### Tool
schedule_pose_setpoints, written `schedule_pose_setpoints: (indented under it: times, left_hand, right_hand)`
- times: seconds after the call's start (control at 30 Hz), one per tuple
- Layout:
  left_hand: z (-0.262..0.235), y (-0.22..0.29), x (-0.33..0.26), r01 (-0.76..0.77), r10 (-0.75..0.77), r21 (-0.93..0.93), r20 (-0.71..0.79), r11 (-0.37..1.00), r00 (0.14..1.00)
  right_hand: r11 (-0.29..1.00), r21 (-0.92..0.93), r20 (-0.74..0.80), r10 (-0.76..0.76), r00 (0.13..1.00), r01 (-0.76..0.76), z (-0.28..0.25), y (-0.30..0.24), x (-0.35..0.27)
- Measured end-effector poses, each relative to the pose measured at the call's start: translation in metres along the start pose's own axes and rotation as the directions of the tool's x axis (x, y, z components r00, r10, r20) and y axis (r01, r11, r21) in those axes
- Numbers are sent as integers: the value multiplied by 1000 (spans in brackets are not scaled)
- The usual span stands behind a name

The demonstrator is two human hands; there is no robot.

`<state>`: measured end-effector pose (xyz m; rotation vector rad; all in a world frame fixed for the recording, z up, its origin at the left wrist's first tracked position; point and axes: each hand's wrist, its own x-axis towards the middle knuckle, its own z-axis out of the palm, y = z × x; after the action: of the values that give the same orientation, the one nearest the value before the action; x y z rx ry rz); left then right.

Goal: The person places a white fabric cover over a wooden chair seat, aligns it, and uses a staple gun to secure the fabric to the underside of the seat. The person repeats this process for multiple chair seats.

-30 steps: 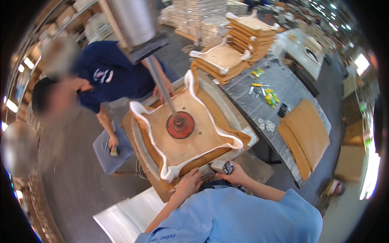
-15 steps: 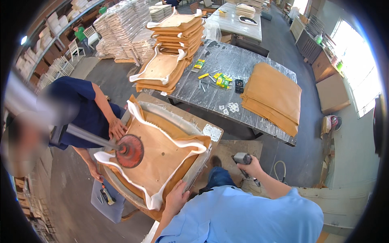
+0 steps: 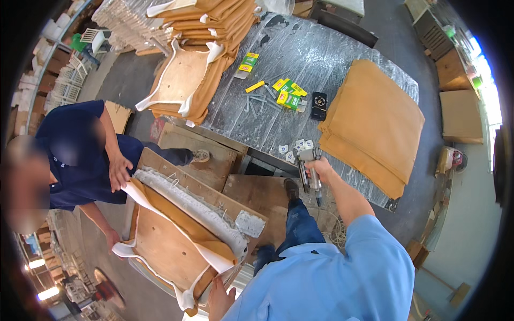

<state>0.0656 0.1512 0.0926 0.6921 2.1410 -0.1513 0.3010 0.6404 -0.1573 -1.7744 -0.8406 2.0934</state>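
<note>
From here I see the right hand (image 3: 320,170) wrapped round a staple gun (image 3: 307,155), clear of the wood-backed cushion (image 3: 166,241) at lower left; the left hand (image 3: 219,300), loosely open, is at its edge, seemingly steadying it.

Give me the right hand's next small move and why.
Probably lower the grey tool onto the table: the right hand holds it by the table's near edge, away from the seat; the left hand is at the seat's near edge, with a co-worker's hands at its opposite end.
</note>
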Motion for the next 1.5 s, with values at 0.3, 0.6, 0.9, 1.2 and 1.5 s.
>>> schedule_pose_setpoints:
  times: [0.3,0.6,0.9,1.2,1.5]
  left_hand:
    - [10,55,10,363,-363,17,51,932,930]
    - [9,102,34,468,-468,19,67,883,881]
    - [14,120,58,468,-468,0,-30,884,883]
    - [16,120,60,459,-462,-57,-104,887,880]
    - [30,113,53,204,-236,-119,-461,972,856]
  right_hand:
    - [997,-13,68,74,995,-73,6,-60,116]
    - [996,47,81,72,994,-76,-4,-53,155]
    - [617,-787,-233,-256,938,-27,-24,-68,148]
    - [108,-993,-15,-513,858,47,-116,-154,135]
    - [-37,-992,126,-424,897,122,-128,-184,102]
